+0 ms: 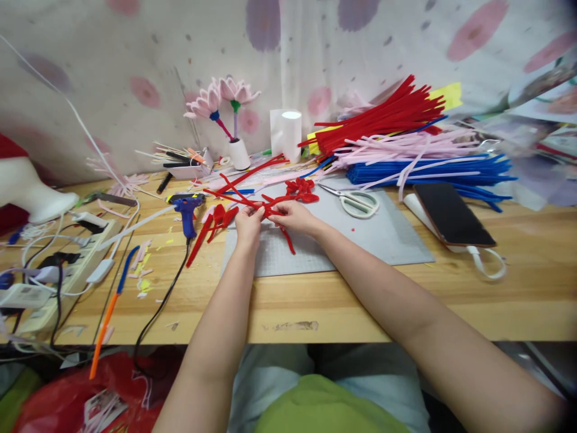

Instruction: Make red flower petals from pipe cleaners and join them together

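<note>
My left hand (250, 221) and my right hand (293, 216) meet over the grey cutting mat (383, 240). Between them they pinch red pipe cleaners (270, 207), whose ends stick out to the upper left and down toward the front. Both hands have their fingers closed on these stems. Just behind my right hand lies a cluster of curled red pipe-cleaner pieces (301, 189). Left of my left hand are more bent red pieces (220, 216). Scissors (358, 203) with pale green handles rest on the mat to the right.
A blue glue gun (187, 211) stands at left, its cord hanging over the table edge. Bundles of red (374, 123), pink (401, 150) and blue pipe cleaners (428, 171) lie back right. A phone (453, 213), a power strip (76, 270) and pink flowers in a white pot (239, 154) surround the mat.
</note>
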Available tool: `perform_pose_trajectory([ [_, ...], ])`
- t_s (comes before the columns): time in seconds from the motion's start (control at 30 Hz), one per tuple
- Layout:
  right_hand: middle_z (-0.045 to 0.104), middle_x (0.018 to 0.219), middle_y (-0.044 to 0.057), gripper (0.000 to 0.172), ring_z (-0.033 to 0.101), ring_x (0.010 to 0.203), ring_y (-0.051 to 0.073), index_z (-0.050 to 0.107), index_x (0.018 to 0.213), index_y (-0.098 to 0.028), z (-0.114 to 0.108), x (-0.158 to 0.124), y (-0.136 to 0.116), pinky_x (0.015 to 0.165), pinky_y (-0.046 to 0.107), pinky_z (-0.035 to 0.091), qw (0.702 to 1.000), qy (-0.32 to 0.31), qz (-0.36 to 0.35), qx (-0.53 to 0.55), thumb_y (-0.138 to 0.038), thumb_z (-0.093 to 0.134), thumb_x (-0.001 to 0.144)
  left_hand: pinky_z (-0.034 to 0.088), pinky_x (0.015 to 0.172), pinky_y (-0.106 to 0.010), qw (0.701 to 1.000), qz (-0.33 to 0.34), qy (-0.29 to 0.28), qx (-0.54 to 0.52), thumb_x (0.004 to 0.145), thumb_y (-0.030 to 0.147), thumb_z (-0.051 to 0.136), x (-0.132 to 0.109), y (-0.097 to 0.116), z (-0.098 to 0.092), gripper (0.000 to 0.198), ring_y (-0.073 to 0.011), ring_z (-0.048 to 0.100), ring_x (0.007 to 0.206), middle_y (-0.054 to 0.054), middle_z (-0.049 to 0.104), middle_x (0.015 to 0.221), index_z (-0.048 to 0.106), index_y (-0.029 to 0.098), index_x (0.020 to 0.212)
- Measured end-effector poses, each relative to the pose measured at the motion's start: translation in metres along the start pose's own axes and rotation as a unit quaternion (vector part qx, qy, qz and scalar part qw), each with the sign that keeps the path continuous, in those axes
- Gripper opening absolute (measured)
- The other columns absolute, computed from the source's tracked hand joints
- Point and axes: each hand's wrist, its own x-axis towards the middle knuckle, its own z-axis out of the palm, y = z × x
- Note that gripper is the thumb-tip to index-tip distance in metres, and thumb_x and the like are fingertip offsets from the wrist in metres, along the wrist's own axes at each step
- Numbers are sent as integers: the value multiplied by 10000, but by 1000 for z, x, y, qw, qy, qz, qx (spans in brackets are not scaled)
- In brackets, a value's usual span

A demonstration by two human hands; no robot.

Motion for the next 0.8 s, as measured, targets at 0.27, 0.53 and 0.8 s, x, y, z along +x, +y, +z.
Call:
perform_pose_trajectory([
  [0.27,568,660,-12,247,480,605,94,604,784,-108,-7,2,8,576,230,369,995,-1,22,94,-319,609,656,475,671,-267,998,-24,-50,-3,486,97,712,5,7,-5,258,-102,590,574,4,618,591,600,122,718],
  [0.53,542,594,-21,296,470,517,72,592,831,-116,-7,-3,5,489,206,375,967,7,89,240,-316,679,631,469,621,-261,997,-44,-65,20,544,352,737,-4,-1,1,318,-118,601,610,-8,632,644,594,140,732],
  [0.8,584,617,-9,268,502,556,82,599,708,-132,-6,1,7,527,206,388,976,47,83,196,-396,634,678,455,647,-243,1000,-8,-4,30,521,260,749,-1,-3,-1,202,-89,552,558,12,594,553,594,132,540],
])
